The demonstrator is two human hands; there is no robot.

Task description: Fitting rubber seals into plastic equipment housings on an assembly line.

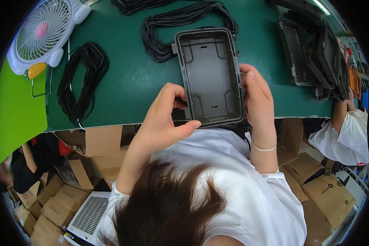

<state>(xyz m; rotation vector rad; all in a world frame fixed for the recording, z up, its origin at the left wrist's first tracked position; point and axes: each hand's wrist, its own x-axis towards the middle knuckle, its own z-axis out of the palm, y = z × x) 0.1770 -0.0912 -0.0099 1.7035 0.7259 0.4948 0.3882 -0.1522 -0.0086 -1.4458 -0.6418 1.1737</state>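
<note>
A dark grey, open plastic box point(213, 78), rectangular with rounded corners and side lugs, lies before me at the table's near edge, its hollow side up. My left hand point(168, 115) is closed on its near left corner, with the thumb on the near rim and fingers against the left wall. Along the right wall, my right hand point(256, 92) is closed in a pinch. A thin, light, pin-like piece point(243, 73) shows at those fingertips; its full shape is hidden. The right fingers also rest close against the box wall.
Behind the box lies a coil of black cable point(160, 24); another cable coil point(83, 80) lies left, near a white fan point(43, 30). More dark plastic boxes point(311, 53) are piled right on the green table point(123, 61). Cardboard boxes point(63, 205) stand below; other people work at both sides.
</note>
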